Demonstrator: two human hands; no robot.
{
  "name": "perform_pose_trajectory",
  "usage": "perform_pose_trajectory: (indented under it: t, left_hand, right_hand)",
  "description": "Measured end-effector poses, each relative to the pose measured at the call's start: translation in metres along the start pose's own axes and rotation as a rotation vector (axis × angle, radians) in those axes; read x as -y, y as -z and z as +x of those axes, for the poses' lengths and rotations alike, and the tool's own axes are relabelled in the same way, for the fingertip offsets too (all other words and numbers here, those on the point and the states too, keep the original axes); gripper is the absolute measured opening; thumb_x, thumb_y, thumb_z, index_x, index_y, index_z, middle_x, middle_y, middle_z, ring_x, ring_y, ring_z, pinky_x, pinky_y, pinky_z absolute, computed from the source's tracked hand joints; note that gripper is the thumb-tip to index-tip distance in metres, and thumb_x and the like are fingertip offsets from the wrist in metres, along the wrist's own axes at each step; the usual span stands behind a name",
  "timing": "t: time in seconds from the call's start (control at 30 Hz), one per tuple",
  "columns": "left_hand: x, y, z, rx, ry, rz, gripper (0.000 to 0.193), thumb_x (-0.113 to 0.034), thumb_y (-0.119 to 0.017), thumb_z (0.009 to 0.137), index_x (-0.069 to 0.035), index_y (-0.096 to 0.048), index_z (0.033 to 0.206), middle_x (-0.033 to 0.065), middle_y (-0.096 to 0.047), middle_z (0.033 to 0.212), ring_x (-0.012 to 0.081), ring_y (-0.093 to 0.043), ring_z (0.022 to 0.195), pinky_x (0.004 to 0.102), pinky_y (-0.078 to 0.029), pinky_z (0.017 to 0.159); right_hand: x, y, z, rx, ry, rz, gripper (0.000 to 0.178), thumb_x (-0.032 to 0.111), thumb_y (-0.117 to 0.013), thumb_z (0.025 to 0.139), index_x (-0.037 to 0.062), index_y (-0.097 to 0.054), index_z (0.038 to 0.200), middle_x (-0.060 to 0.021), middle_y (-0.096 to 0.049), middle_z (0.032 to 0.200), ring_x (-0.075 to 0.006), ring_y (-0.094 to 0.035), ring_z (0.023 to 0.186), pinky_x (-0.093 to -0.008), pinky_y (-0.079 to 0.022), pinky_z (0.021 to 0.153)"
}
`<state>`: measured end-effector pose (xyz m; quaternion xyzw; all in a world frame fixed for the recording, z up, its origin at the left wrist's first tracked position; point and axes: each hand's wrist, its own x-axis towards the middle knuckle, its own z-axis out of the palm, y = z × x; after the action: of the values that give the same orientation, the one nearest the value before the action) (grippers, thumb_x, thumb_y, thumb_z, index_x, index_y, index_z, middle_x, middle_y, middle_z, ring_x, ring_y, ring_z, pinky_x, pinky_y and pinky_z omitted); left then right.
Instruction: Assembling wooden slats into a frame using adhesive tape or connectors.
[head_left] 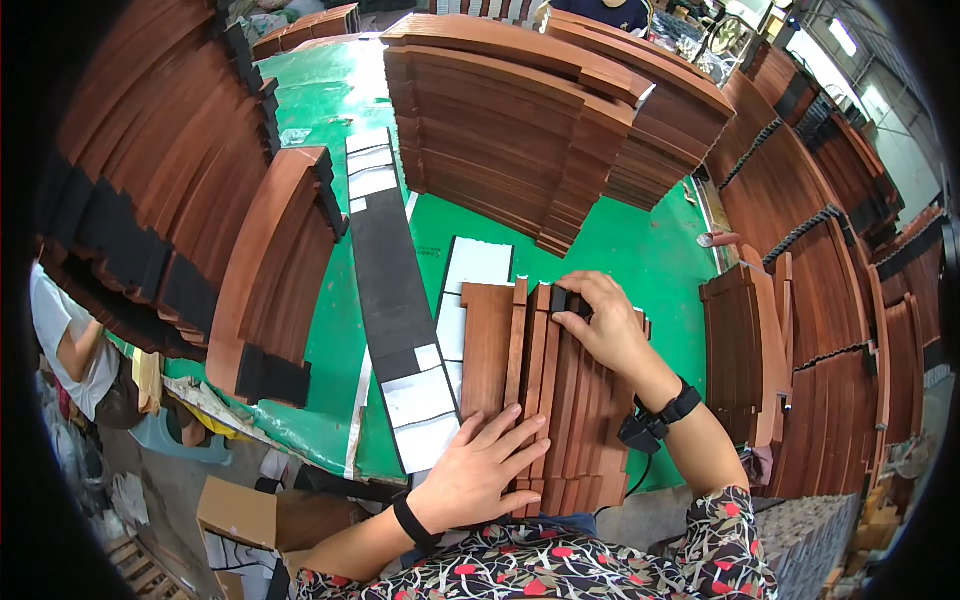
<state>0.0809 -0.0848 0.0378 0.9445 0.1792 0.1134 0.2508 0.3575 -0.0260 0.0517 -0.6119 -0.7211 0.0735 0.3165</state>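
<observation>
Right hand (608,328) pinches the small black block (569,302) atop the reddish-brown wooden slats (590,410) by the green-topped table's (655,235) near edge; left hand (478,472) spreads loosely across them. Best: steady left palm, square pinch, slats aligned!

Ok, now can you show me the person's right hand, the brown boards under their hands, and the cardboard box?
Right hand (612,325): head view, back of the hand.
Brown boards (488,345): head view, face of the leftmost board.
Cardboard box (237,512): head view, an outer side panel.
</observation>
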Motion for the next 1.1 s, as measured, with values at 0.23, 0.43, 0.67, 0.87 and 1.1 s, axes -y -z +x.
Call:
perform_pose_trajectory:
  t: [0.23,0.43,0.67,0.87,1.1]
  left_hand:
    - [0.0025,-0.0015,-0.0007,0.004,0.007,-0.025,0.067,-0.056,-0.067,0.087,-0.014,-0.058,0.138,0.0092,-0.041,0.155,0.0371,-0.037,0.141,0.055,-0.033,0.112]
    - [0.0023,-0.0014,-0.0004,-0.024,0.0,-0.092,0.065,-0.049,-0.07,0.085,-0.011,-0.058,0.137,0.0101,-0.041,0.154,0.0349,-0.036,0.143,0.0574,-0.035,0.11]
    - [0.0017,-0.0022,-0.0018,-0.023,0.006,-0.096,0.066,-0.049,-0.07,0.085,-0.01,-0.057,0.137,0.0101,-0.04,0.155,0.0345,-0.035,0.143,0.0561,-0.034,0.11]
    - [0.0009,-0.0019,0.0002,-0.018,0.006,-0.097,0.066,-0.048,-0.07,0.085,-0.009,-0.057,0.138,0.0103,-0.041,0.154,0.0341,-0.035,0.143,0.057,-0.034,0.11]
    - [0.001,-0.0023,0.0003,-0.011,0.011,-0.102,0.066,-0.048,-0.07,0.086,-0.009,-0.057,0.138,0.0106,-0.041,0.154,0.034,-0.035,0.143,0.0574,-0.034,0.109]
  right_hand:
    - [-0.0021,0.0003,0.0026,-0.011,-0.011,0.032,0.038,0.009,-0.079,0.079,-0.0026,-0.066,0.113,-0.0183,-0.067,0.113,-0.0368,-0.061,0.11,-0.0434,-0.048,0.096]
    - [0.0018,0.0051,0.0039,0.026,-0.048,0.029,0.038,0.009,-0.079,0.078,-0.0028,-0.067,0.112,-0.0176,-0.068,0.111,-0.0365,-0.061,0.109,-0.0432,-0.049,0.096]
    - [0.0043,0.0028,0.0026,0.028,-0.045,-0.001,0.038,0.009,-0.079,0.079,-0.0026,-0.068,0.113,-0.0172,-0.068,0.112,-0.0353,-0.062,0.109,-0.0429,-0.049,0.096]
    - [0.0031,0.0041,0.0015,0.005,-0.029,-0.018,0.038,0.008,-0.079,0.079,-0.0026,-0.068,0.114,-0.0176,-0.068,0.113,-0.0352,-0.062,0.109,-0.0428,-0.049,0.096]
    - [0.003,0.0031,0.0011,0.004,-0.029,-0.003,0.041,0.004,-0.079,0.077,-0.0024,-0.068,0.116,-0.018,-0.068,0.115,-0.0349,-0.063,0.11,-0.0411,-0.051,0.095]
